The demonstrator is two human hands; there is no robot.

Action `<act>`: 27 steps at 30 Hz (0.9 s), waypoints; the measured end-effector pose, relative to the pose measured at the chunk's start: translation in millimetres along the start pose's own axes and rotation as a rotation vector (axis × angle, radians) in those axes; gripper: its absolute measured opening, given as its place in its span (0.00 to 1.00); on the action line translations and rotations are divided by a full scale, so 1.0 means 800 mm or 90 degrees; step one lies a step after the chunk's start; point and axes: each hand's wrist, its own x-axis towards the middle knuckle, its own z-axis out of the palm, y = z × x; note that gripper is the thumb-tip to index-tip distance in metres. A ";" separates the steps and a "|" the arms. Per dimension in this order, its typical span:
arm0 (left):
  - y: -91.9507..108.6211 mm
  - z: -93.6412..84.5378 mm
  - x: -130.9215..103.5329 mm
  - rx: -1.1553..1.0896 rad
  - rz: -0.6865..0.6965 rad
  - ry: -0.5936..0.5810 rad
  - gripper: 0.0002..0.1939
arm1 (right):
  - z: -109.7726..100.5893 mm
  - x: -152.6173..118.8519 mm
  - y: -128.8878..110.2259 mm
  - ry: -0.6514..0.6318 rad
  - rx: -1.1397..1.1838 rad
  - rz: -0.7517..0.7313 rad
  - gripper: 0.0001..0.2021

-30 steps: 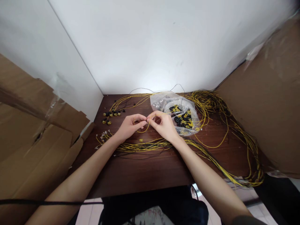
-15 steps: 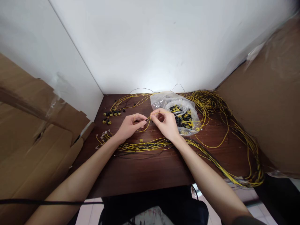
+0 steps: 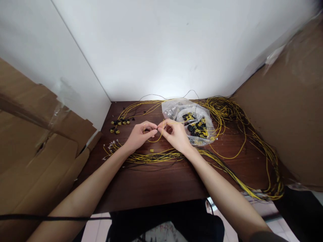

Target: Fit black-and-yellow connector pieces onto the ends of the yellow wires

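Over the middle of the table, my left hand (image 3: 142,135) is closed in a pinch on a small black part (image 3: 157,128), with its fingertips around most of it. My right hand (image 3: 176,134) is closed too, its thumb and forefinger meeting the left fingertips at that part. A thin yellow wire (image 3: 161,135) runs through the right fingers and hangs in a loop below both hands. What exactly the fingertips cover is too small to make out. Just below the hands lies a loose yellow piece (image 3: 151,151).
A clear plastic bag (image 3: 171,107) of black and yellow parts sits behind my right hand. Finished-looking wire ends with yellow-black pieces (image 3: 121,121) lie at left. A yellow-black wire bundle (image 3: 151,158) crosses in front, and tangled wires (image 3: 222,107) lie right. Cardboard (image 3: 285,117) stands alongside.
My right hand has moved slightly left and down, so its fingertips now meet those of my left hand at the black part. The left hand has stayed nearly in place.
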 end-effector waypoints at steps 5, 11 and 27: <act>0.001 0.000 0.000 0.001 -0.007 -0.003 0.08 | -0.001 0.000 -0.002 0.014 0.010 -0.009 0.05; 0.001 -0.001 0.000 0.020 -0.010 -0.017 0.08 | -0.003 0.001 0.001 0.075 0.042 0.016 0.05; 0.002 0.000 0.000 0.018 -0.010 -0.033 0.11 | -0.002 0.000 -0.001 0.007 0.008 -0.015 0.05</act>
